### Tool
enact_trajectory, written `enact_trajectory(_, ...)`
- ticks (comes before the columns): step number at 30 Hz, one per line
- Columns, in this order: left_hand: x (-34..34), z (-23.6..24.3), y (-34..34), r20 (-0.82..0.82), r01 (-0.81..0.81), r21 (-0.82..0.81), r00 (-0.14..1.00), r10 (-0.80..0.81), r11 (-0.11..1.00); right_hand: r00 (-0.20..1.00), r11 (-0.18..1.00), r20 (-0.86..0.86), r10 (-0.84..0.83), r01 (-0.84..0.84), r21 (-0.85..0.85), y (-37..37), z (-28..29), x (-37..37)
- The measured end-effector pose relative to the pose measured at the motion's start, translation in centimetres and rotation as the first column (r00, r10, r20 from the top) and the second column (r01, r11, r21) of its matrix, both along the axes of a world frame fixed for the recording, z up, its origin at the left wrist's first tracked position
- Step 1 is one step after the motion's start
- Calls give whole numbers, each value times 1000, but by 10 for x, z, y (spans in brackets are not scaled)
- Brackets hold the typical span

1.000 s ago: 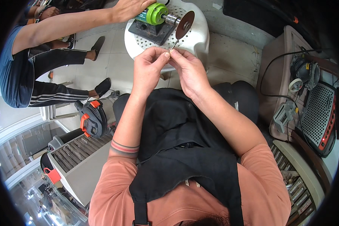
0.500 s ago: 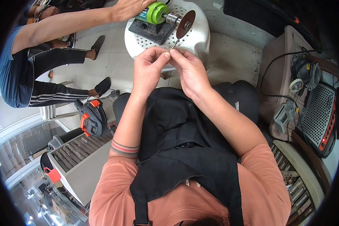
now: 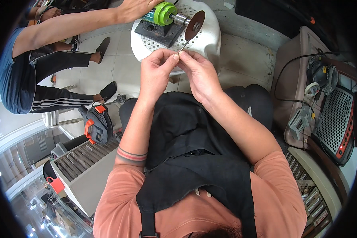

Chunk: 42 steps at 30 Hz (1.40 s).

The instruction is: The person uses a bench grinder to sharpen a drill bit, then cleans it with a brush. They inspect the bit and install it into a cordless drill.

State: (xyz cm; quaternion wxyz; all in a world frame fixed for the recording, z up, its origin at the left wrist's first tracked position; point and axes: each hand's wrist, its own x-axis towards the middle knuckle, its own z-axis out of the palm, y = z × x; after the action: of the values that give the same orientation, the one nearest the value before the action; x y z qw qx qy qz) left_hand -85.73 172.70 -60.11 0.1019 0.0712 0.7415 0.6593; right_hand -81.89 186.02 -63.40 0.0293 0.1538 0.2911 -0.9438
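Note:
Between the fingertips of my left hand [image 3: 158,71] and my right hand [image 3: 200,73] is a thin metal rod [image 3: 183,46], pinched by both. Its upper end meets the lower edge of a brown cutting disc [image 3: 195,25]; whether the two touch, I cannot tell. The disc sits on the shaft of a green bench motor [image 3: 165,14] with a black base [image 3: 161,35]. A white plastic stool [image 3: 212,37] with a pierced seat carries the motor. Another person's hand [image 3: 134,8] rests on top of the motor from the left.
A black and orange vacuum cleaner [image 3: 99,125] stands at the left, by a grey box [image 3: 87,178] of slats. At the right are a beige bin [image 3: 283,59], a black cable [image 3: 274,88] and a speaker [image 3: 337,121]. The other person's legs [image 3: 63,97] are at the left.

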Motion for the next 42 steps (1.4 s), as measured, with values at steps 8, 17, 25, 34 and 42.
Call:
enact_trajectory(8,-1,3,5,6,-6,10,1000,6,1000,1000,1000,6,-4,4,16,1,-1,-1)
enact_trajectory(17,-2,4,6,11,0,7,1000,0,1000,1000,1000,14,-1,0,24,2,-3,-3)
enact_trajectory(25,-4,7,10,0,6,-11,1000,-6,1000,999,1000,40,-1,0,30,4,-3,-4)
enact_trajectory(34,-2,6,9,4,-4,-15,1000,4,1000,1000,999,21,10,-11,34,4,-5,-3)
enact_trajectory(42,1,5,3,-1,-2,-17,1000,2,1000,1000,1000,15,7,-7,29,1,-1,0)
